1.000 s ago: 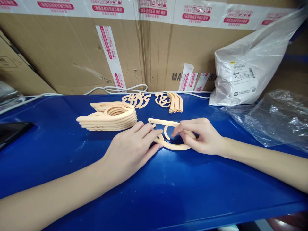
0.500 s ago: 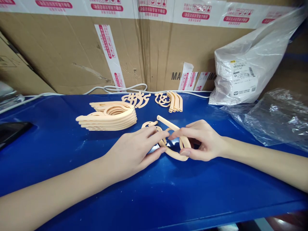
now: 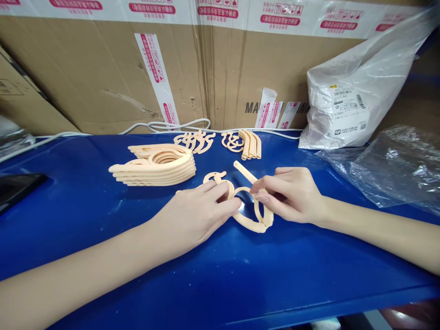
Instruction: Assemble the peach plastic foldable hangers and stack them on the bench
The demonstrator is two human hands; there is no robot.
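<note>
A beige plastic folding hanger [image 3: 250, 225] lies on the blue tabletop between my hands, its curved hook pointing away at the upper left. My left hand [image 3: 197, 211] is closed on its left side, covering part of that arm. At the other side my right hand [image 3: 292, 195] pinches the right arm [image 3: 244, 171], whose straight end sticks out past my fingers toward the back. The two arms meet at the near right, around a ring-shaped opening. Behind my left hand sits a stack of similar folded hangers [image 3: 154, 176].
Loose hooks [image 3: 195, 141] and ring-ended pieces [image 3: 233, 142] lie at the back beside several curved arm pieces [image 3: 251, 144]. A white cable [image 3: 151, 126] runs along a cardboard box [image 3: 113, 68]. Plastic bags [image 3: 350, 101] stand at the right; a dark flat object [image 3: 20, 189] lies at the left edge.
My right hand has shifted up along the hanger's right arm, and that arm's free end has swung rightward. My left fingers have curled more tightly over the left side.
</note>
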